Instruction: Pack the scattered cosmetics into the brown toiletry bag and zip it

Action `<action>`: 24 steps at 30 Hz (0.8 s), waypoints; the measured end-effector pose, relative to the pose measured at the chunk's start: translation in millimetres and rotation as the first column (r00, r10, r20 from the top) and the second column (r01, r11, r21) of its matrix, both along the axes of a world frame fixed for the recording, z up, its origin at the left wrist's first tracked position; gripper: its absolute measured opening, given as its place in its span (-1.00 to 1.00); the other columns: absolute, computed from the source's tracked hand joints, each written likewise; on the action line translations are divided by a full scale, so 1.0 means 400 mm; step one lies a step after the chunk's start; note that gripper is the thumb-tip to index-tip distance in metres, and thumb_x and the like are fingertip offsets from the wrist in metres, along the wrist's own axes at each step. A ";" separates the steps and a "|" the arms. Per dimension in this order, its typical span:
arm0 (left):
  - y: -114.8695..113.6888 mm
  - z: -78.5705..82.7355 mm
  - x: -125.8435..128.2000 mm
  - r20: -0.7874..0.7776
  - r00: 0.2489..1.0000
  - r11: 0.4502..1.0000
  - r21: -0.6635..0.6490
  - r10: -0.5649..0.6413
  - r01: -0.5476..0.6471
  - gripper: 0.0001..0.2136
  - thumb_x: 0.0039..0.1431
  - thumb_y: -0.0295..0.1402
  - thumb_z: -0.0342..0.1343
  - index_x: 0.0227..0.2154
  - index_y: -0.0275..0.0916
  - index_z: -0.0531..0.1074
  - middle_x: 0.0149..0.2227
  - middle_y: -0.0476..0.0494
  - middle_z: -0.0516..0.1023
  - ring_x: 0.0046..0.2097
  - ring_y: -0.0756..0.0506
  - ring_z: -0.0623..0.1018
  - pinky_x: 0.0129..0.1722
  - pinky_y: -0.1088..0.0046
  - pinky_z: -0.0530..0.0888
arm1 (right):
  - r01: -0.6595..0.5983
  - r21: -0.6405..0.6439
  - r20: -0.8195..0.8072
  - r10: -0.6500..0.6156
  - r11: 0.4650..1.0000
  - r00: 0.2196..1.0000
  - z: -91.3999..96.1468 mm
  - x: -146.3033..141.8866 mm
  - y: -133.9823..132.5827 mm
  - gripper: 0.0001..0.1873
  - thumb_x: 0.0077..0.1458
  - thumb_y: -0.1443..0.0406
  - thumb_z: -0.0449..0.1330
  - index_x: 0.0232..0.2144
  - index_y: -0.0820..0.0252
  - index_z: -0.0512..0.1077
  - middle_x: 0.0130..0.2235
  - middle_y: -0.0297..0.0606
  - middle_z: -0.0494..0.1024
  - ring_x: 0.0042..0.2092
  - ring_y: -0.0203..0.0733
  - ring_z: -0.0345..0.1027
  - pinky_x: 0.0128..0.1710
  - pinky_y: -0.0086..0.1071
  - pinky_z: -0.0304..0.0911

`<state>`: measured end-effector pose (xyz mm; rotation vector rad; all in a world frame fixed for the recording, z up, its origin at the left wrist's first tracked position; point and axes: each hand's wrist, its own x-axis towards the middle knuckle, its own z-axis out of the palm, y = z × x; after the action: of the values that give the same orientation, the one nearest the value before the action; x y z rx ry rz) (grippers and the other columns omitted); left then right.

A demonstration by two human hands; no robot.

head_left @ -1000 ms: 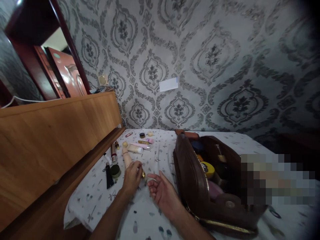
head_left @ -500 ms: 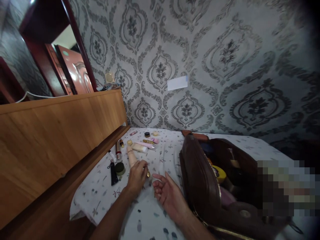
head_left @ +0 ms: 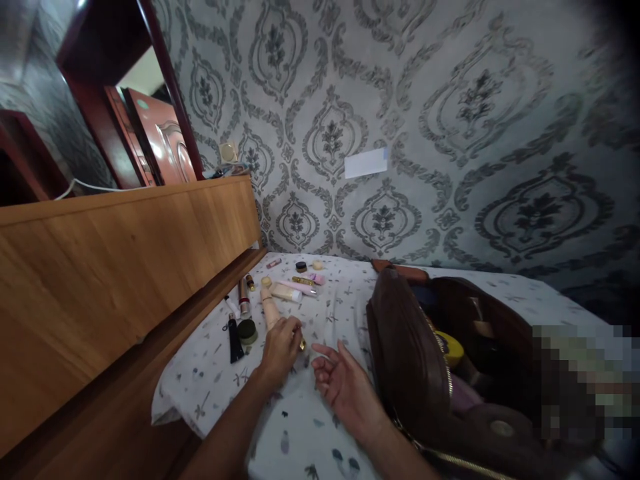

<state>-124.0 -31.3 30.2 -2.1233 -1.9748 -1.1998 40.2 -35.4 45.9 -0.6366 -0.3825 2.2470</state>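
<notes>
My left hand (head_left: 283, 343) is closed, with the back of the hand towards me, low over the patterned cloth. A small gold-coloured item (head_left: 303, 344) shows at its fingertips; the rest is hidden. Just beyond the knuckles a pale beige tube (head_left: 270, 310) lies with its near end partly covered by the hand. My right hand (head_left: 347, 387) is palm up to the right, fingers loosely curled and apart, holding nothing. To the left of my left hand are a dark green round jar (head_left: 247, 331) and a black tube (head_left: 235, 340).
Several cosmetics, including a cream tube (head_left: 286, 293), a pink tube (head_left: 299, 287) and a black-lidded jar (head_left: 301, 267), lie towards the wall. An open brown bag (head_left: 405, 340) with a yellow item (head_left: 451, 348) inside stands at right. A wooden board (head_left: 135, 247) borders the left.
The whole view has shifted slightly, so things sit a little further right. Both hands keep nearly the same pose, the left still closed at the gold item and the right still open.
</notes>
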 end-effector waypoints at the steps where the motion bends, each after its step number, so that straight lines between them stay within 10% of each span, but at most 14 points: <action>1: 0.000 0.000 -0.001 0.005 1.000 1.000 -0.004 0.001 -0.001 -0.88 0.26 -0.44 -0.09 -0.30 -0.18 0.35 -0.31 -0.08 0.46 -0.22 -0.08 0.47 -0.21 0.43 0.35 | -0.001 -0.002 -0.001 0.001 1.000 1.000 -0.001 0.000 0.001 -0.63 0.25 0.13 0.09 -0.38 0.33 0.50 -0.57 -0.25 0.49 -0.60 -0.36 0.25 -0.59 -0.54 0.15; 24: 0.001 -0.001 0.001 -0.029 1.000 1.000 0.005 -0.010 0.010 -0.86 0.27 -0.42 -0.10 -0.31 -0.18 0.37 -0.33 -0.09 0.46 -0.22 -0.09 0.46 -0.21 0.40 0.36 | 0.007 0.005 0.001 -0.007 1.000 1.000 -0.007 0.000 0.001 -0.57 0.31 0.14 0.00 -0.36 0.35 0.50 -0.57 -0.23 0.48 -0.60 -0.37 0.25 -0.60 -0.55 0.16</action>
<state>-123.6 -31.0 29.9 -2.1379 -1.9500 -1.1666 40.4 -34.8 43.0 -0.6353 -0.3857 2.2386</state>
